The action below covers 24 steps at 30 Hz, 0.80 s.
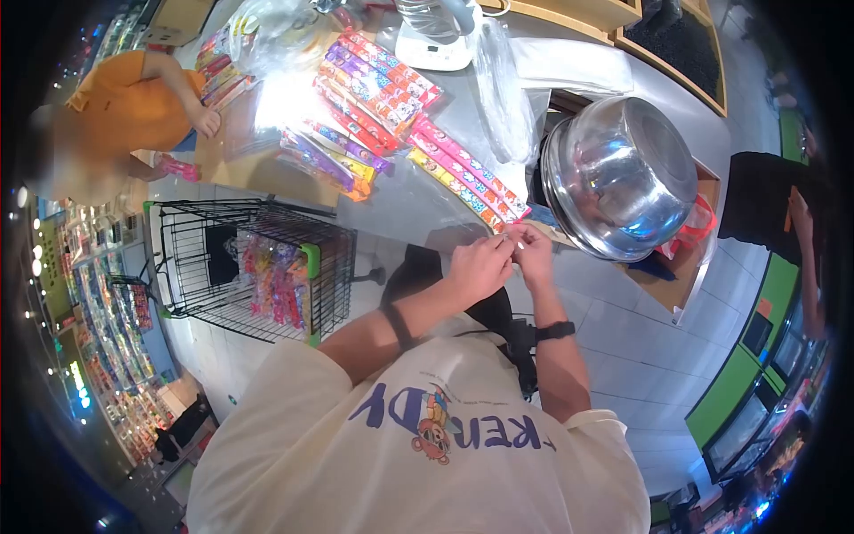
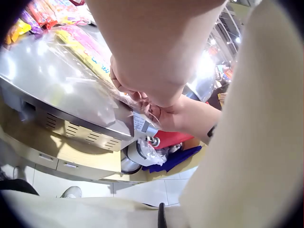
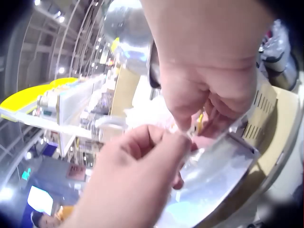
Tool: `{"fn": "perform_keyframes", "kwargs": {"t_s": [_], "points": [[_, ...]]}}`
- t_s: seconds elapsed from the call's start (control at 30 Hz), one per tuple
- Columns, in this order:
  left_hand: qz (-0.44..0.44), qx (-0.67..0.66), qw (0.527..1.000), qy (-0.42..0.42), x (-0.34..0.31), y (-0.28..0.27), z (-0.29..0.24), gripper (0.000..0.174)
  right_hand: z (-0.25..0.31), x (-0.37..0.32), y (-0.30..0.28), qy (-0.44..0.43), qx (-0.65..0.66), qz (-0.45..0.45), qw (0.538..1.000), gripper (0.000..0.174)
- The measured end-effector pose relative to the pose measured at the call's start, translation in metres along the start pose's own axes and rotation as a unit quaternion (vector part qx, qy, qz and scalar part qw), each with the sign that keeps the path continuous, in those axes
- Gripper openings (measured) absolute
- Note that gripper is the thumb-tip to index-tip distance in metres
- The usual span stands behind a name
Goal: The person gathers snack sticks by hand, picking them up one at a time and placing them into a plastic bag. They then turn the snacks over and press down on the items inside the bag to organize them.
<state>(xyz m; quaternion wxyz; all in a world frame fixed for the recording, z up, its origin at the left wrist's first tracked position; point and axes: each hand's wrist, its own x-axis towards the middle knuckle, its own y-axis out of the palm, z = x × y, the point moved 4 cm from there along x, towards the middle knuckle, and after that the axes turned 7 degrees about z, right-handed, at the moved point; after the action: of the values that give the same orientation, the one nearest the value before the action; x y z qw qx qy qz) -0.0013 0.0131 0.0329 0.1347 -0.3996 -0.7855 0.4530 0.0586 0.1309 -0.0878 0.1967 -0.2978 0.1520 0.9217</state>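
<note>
Long pink packets [image 1: 467, 165] and a long yellow packet [image 1: 455, 189], in clear plastic, lie slantwise across the metal counter, their near ends reaching my hands. My left hand [image 1: 480, 265] and right hand [image 1: 532, 252] meet at the counter's front edge, fingertips together. Both pinch the clear plastic wrapper [image 2: 124, 99] at the packets' near end. In the right wrist view, the left hand [image 3: 137, 164] has thumb and fingers bent against the right hand [image 3: 209, 92], whose curled fingers partly hide a small yellow bit [image 3: 200, 118].
More bright packets [image 1: 378, 80] are piled farther back. A large metal pot [image 1: 623, 178] stands upside down to the right, a white appliance [image 1: 436, 44] behind. A wire cart [image 1: 258, 267] holding colorful bags is at left. A person in orange [image 1: 138, 102] leans at the counter's left end.
</note>
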Motion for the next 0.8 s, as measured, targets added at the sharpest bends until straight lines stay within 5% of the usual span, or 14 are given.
{"fn": "perform_keyframes", "kwargs": {"t_s": [0.03, 0.13, 0.53, 0.63, 0.8], "points": [[0.001, 0.000, 1.000, 0.000, -0.001, -0.001, 0.001, 0.013, 0.004, -0.006, -0.001, 0.047, 0.119, 0.043, 0.991, 0.024], [0.002, -0.007, 1.000, 0.005, -0.003, -0.001, 0.000, 0.015, 0.019, -0.021, -0.005, 0.104, 0.109, 0.054, 0.987, 0.022], [0.018, -0.023, 0.999, 0.022, -0.004, -0.009, 0.003, 0.014, 0.005, -0.002, 0.013, 0.050, 0.116, 0.008, 0.992, 0.032], [0.128, -0.105, 0.986, 0.028, -0.001, -0.012, 0.024, 0.013, 0.010, -0.004, 0.013, 0.047, 0.075, 0.010, 0.996, 0.031], [-0.116, 0.003, 0.983, -0.140, 0.025, -0.033, 0.116, 0.054, 0.020, -0.017, 0.010, 0.093, 0.050, 0.005, 0.994, 0.029]]}}
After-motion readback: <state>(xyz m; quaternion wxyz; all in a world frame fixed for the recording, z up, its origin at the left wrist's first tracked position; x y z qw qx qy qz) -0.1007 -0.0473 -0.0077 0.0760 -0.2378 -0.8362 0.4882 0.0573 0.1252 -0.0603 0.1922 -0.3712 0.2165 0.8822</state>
